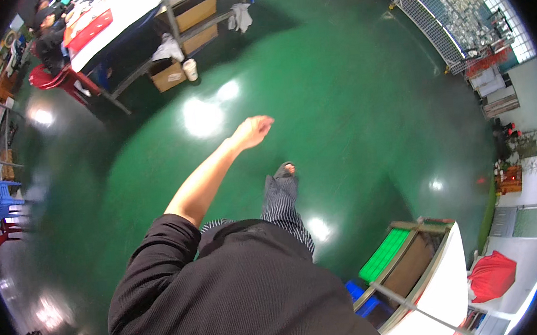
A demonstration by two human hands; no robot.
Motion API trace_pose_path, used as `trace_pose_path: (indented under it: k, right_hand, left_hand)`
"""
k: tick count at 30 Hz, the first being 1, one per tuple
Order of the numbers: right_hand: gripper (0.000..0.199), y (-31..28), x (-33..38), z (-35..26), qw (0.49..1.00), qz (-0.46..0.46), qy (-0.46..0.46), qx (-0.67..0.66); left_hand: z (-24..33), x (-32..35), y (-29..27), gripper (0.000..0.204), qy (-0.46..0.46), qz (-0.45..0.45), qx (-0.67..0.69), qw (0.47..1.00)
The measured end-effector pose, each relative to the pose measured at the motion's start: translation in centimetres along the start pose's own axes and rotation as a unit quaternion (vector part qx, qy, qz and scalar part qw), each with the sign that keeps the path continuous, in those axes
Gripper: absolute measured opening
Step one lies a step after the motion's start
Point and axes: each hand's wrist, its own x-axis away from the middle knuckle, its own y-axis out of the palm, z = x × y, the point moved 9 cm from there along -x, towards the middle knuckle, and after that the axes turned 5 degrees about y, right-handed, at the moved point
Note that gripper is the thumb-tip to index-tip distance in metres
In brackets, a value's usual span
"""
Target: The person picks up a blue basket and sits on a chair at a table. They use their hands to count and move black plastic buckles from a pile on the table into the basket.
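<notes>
My left hand (253, 132) swings out in front of my body, above the green floor (338, 100). Its fingers are loosely curled in, and nothing shows in them. The forearm is bare below a pushed-up black sleeve (147, 263). No object is near this hand or touching it. My right hand is out of view. One foot (286, 170) in a dark open-toed shoe is stepping forward below, under a striped trouser leg (279, 201).
At lower right stands a white-topped table (447, 279) with a green crate (384, 256) under it. Far left, a seated person (53, 42) is at another table, near a cardboard box (167, 76) and a white cup (190, 69). A wire-mesh cart (426, 13) stands far right.
</notes>
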Motion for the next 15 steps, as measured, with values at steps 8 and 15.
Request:
trace_pose_path:
  k: [8, 15]
  right_hand:
    - [0.040, -21.4, -8.5, -54.0, 0.965, 0.101, -0.182, -0.161]
    - [0.041, -30.9, 2.9, -115.0, 0.854, 0.167, -0.492, -0.028]
  left_hand:
    - [-3.8, -19.4, 5.8, 0.024, 0.015, -0.121, -0.037, 0.992]
    - [-25.4, -35.1, -2.3, 0.023, -0.297, 0.061, 0.003, 0.953]
